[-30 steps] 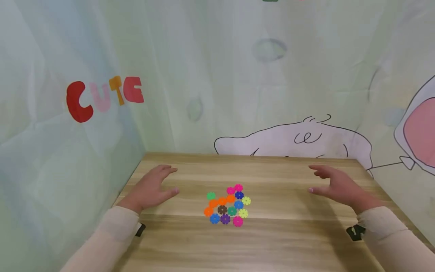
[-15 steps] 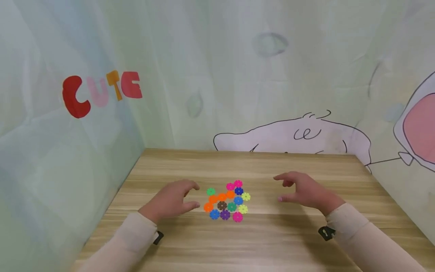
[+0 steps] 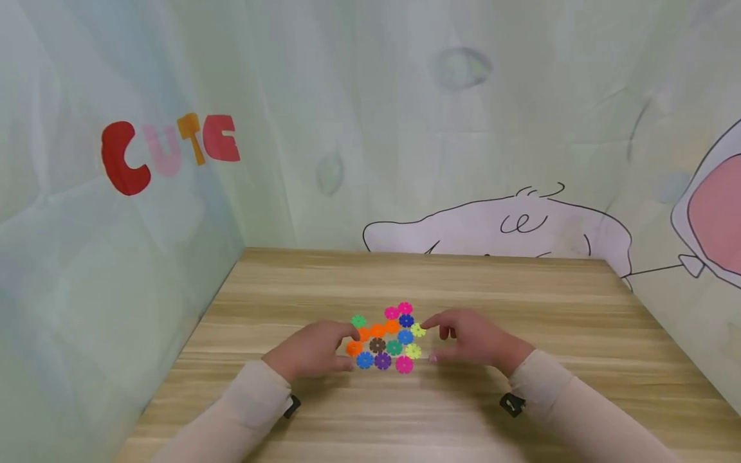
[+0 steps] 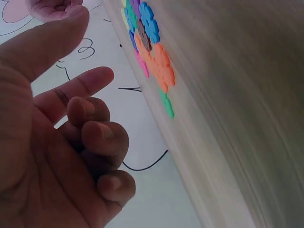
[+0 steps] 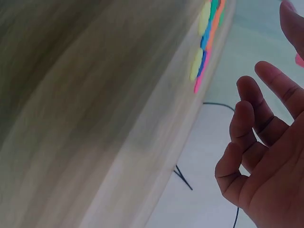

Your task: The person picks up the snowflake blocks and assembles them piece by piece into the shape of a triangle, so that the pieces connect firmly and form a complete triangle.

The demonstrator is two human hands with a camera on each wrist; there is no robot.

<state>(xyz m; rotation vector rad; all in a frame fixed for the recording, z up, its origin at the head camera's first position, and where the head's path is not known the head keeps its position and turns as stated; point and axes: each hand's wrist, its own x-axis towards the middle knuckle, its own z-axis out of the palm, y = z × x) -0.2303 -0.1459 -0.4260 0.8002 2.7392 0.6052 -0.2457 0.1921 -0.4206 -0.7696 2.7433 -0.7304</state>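
Observation:
A cluster of small flower-shaped plastic discs lies flat on the wooden table (image 3: 324, 283). Among them are an orange disc (image 3: 377, 331), a brown disc (image 3: 377, 345), a purple disc (image 3: 383, 361) and a pink disc (image 3: 404, 364). My left hand (image 3: 312, 350) hovers at the cluster's left side, near a green disc (image 3: 358, 320); its thumb and index finger are spread and nothing is between them. On the other side, my right hand (image 3: 477, 337) hovers by a yellow disc (image 3: 413, 351), thumb and index apart. In both wrist views the remaining fingers bend loosely, holding nothing.
Printed fabric walls (image 3: 341, 128) rise behind the table and along its sides. Red, pink and orange letters (image 3: 126, 157) decorate the left one. A drawn white animal (image 3: 463, 235) and a pink balloon shape (image 3: 720, 215) appear at the back and right.
Both hands have moved inward from the table's sides to either side of the discs. The discs keep their arrangement. The head view has tilted slightly downward.

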